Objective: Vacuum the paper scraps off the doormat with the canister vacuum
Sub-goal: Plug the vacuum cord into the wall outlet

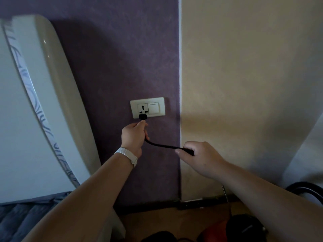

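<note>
My left hand (133,136) grips a black plug (143,117) and holds it at the lower edge of the white wall socket (143,109) on the purple wall. The black cord (162,145) runs from that hand to my right hand (197,158), whose curled fingers hold it. A red and black canister vacuum (232,230) sits on the floor at the bottom, partly cut off. Its black hose (307,188) arcs at the right edge. The doormat and paper scraps are out of view.
A white switch (153,108) sits beside the socket on the same plate. A cream curved headboard (57,95) and a bed with grey bedding (21,217) fill the left. A beige wall (244,84) stands to the right, with a dark skirting board (201,204) below.
</note>
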The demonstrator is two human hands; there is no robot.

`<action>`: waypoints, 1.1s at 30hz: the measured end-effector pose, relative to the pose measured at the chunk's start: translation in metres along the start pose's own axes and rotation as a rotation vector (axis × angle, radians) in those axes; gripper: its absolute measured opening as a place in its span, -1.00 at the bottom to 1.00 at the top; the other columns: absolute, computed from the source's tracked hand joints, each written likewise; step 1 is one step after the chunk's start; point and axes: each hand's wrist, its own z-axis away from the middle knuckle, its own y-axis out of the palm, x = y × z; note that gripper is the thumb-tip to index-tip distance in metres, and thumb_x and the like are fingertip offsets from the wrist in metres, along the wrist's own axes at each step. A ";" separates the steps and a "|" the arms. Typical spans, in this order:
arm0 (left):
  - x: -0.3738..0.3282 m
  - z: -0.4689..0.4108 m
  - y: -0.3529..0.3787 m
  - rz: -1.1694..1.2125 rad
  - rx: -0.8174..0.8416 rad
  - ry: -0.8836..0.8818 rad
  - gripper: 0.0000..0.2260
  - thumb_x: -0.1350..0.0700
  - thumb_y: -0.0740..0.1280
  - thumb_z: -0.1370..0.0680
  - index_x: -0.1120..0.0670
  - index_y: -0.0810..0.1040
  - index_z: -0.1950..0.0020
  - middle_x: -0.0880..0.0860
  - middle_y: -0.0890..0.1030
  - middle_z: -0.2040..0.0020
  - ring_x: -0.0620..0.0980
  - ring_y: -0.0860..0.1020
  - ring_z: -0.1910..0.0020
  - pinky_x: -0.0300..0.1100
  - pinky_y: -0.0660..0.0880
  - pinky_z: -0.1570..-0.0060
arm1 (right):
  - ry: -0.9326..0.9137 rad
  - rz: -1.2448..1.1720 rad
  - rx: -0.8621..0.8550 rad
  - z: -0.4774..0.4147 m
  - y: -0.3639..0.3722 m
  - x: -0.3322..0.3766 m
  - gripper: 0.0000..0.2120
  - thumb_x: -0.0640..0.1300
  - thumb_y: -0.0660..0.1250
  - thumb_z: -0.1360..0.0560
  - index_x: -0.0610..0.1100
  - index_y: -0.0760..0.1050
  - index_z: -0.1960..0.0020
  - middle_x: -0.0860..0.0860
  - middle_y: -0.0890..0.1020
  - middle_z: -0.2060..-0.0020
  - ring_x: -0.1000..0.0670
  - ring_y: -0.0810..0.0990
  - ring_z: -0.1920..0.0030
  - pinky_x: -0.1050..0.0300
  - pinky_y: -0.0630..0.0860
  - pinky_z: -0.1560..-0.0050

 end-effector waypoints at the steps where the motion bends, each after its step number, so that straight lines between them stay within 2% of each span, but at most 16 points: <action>1: 0.000 -0.002 0.001 -0.002 0.006 -0.004 -0.81 0.11 0.27 -0.59 0.13 0.59 0.17 -0.01 0.44 0.49 -0.09 0.39 0.51 -0.26 0.30 0.51 | -0.003 0.001 -0.014 -0.002 0.000 0.000 -0.57 0.14 0.26 -0.59 -0.06 0.33 0.36 0.03 0.36 0.47 0.10 0.35 0.48 0.17 0.26 0.39; 4: 0.003 -0.006 0.004 -0.021 0.015 0.015 -0.80 0.13 0.24 -0.60 0.15 0.55 0.19 0.00 0.40 0.49 -0.08 0.38 0.52 -0.29 0.31 0.54 | -0.007 -0.006 -0.041 -0.003 0.000 0.000 -0.58 0.12 0.27 -0.60 -0.03 0.32 0.37 0.05 0.35 0.49 0.10 0.36 0.49 0.23 0.22 0.42; 8: 0.009 -0.011 0.007 -0.207 -0.018 0.114 -0.71 0.06 0.22 -0.61 0.18 0.45 0.26 0.06 0.45 0.41 -0.01 0.44 0.42 -0.16 0.38 0.36 | 0.012 -0.014 -0.034 0.001 0.001 -0.001 -0.59 0.10 0.27 -0.60 0.00 0.33 0.37 0.06 0.35 0.50 0.13 0.39 0.49 0.26 0.24 0.45; 11: 0.006 -0.012 0.008 -0.397 -0.052 0.247 -0.64 0.05 0.18 -0.64 0.14 0.35 0.34 0.02 0.43 0.41 -0.04 0.39 0.43 -0.19 0.28 0.41 | 0.020 -0.026 -0.021 0.002 0.003 -0.002 -0.60 0.09 0.27 -0.61 0.00 0.33 0.37 0.06 0.35 0.50 0.15 0.39 0.50 0.26 0.25 0.45; 17: 0.000 -0.015 0.005 -0.634 -0.063 0.327 -0.61 0.03 0.12 -0.66 0.13 0.38 0.34 0.03 0.47 0.40 -0.05 0.43 0.44 -0.20 0.24 0.47 | -0.007 0.002 -0.012 0.001 0.007 0.001 -0.63 0.10 0.26 -0.61 0.02 0.37 0.34 0.06 0.40 0.47 0.15 0.43 0.45 0.25 0.29 0.44; 27: -0.001 -0.026 0.002 -0.809 -0.033 0.347 -0.63 -0.09 0.09 -0.65 0.12 0.50 0.14 0.05 0.57 0.25 0.00 0.54 0.30 -0.18 0.36 0.39 | -0.026 0.008 -0.014 0.000 0.010 0.001 -0.65 0.09 0.25 -0.61 0.01 0.40 0.32 0.06 0.42 0.45 0.14 0.45 0.44 0.24 0.30 0.43; 33: -0.004 -0.031 0.000 -0.834 -0.026 0.427 -0.60 -0.05 0.13 -0.65 0.11 0.42 0.32 0.06 0.53 0.35 0.00 0.50 0.37 -0.19 0.29 0.45 | -0.018 0.003 -0.028 0.000 0.012 -0.005 -0.63 0.11 0.24 -0.61 0.03 0.37 0.34 0.05 0.40 0.46 0.13 0.42 0.46 0.24 0.28 0.44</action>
